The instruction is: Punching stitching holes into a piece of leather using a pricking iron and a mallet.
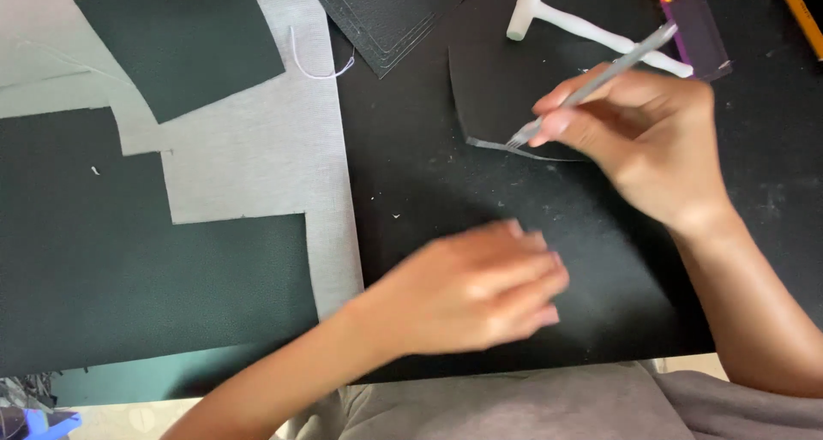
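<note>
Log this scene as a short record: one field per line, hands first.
right hand: holds a slim grey pronged tool, its tip on the edge of a black leather piece
left hand: blurred, palm down over the black mat, holding nothing visible
behind the tool: white T-shaped tool, purple clear block
left side: dark green pieces on grey fabric

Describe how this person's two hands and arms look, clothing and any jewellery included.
Both forearms are bare, with no sleeves reaching them in view. The left hand is motion-blurred, so fine detail is lost; no ring or watch can be made out. The right hand is sharper, with pale, fairly long fingernails and no ring, bracelet or glove showing. Grey fabric of the person's clothing lies at the bottom edge.
</note>
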